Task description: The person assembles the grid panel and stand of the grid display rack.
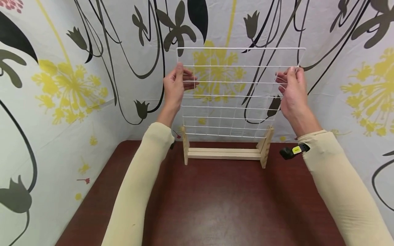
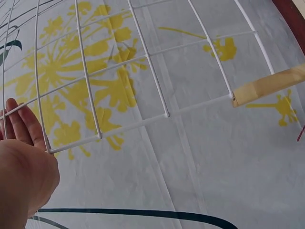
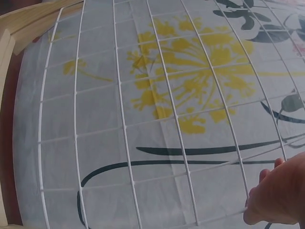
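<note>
A white wire grid panel [image 1: 227, 82] stands upright with its lower end between the two side posts of a wooden stand [image 1: 224, 154]. My left hand [image 1: 176, 87] grips the panel's left edge in its upper half, thumb in front and fingers behind the wires. On the opposite edge, at about the same height, my right hand [image 1: 293, 89] pinches the wire. In the left wrist view, the grid's lower corner meets a wooden post [image 2: 267, 86]. The right wrist view shows the grid wires [image 3: 125, 126] running near the wooden frame [image 3: 6, 71]; exact contact there cannot be told.
A dark red-brown table [image 1: 227, 205] carries the stand near its back edge. Behind and at both sides hangs a white floral cloth [image 1: 123, 61], close to the table's edges. A black strap device [image 1: 293, 150] sits at the right wrist.
</note>
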Demonstrator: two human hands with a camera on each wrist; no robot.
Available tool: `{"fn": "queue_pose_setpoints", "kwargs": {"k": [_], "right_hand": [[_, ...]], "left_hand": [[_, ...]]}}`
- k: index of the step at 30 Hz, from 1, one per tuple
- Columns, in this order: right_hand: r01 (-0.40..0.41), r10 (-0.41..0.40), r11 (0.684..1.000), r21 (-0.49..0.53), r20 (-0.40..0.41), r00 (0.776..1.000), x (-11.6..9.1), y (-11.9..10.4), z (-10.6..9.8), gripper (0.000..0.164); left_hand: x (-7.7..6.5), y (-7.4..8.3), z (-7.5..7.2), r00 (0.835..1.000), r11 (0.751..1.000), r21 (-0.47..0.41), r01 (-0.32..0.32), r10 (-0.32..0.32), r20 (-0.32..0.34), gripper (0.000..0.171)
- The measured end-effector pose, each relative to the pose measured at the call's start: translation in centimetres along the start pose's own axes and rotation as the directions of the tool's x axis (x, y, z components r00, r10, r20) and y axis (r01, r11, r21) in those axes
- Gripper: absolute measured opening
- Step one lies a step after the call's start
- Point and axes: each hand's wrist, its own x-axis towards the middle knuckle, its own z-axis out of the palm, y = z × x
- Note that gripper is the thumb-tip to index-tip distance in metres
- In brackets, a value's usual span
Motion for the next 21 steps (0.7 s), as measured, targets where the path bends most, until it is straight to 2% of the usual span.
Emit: {"fn": "queue_pose_setpoints", "kwargs": {"k": [7, 21], "right_hand": [[0.003, -0.003, 1.0, 0.012, 0.011, 1.0, -0.1, 0.6, -0.9, 0.021], [0.019, -0.022, 0.997, 0.077, 0.046, 0.999, 0.4, 1.1, -2.1, 0.026]], "left_hand": [[0.0, 0.0, 0.4, 1.0, 1.0, 0.024, 0.006, -0.006, 0.006, 0.052], [0.1, 0.3, 0.1, 0.996, 0.996, 0.034, 0.079, -0.081, 0.039, 0.054]]}}
